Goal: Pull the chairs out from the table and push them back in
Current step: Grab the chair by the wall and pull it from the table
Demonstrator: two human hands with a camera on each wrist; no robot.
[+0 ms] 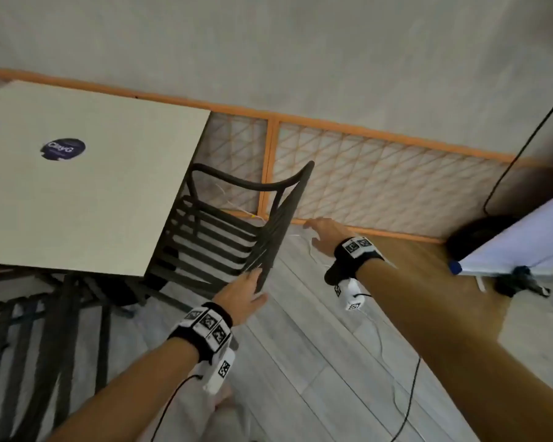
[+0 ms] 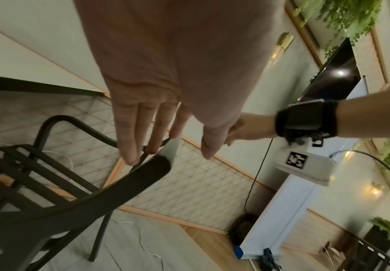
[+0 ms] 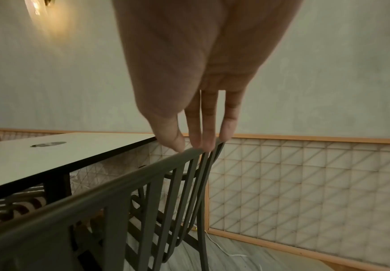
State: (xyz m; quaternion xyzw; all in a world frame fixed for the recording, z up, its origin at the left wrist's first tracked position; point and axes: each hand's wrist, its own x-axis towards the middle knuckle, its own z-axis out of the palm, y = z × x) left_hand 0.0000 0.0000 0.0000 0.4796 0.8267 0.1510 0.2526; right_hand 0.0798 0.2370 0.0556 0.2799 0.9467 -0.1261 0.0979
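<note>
A dark slatted chair stands tucked at the right side of the pale square table, its backrest facing me. My left hand is flat with straight fingers, and its fingertips touch the near end of the backrest's top rail. My right hand is spread open just right of the backrest. In the right wrist view its straight fingertips lie at the far end of the top rail; whether they touch it is unclear. Neither hand grips anything.
A second dark slatted chair stands at the table's near side, lower left. An orange-framed lattice panel runs along the wall behind. A white roll-up screen, a black round object and loose cables lie to the right on the floor.
</note>
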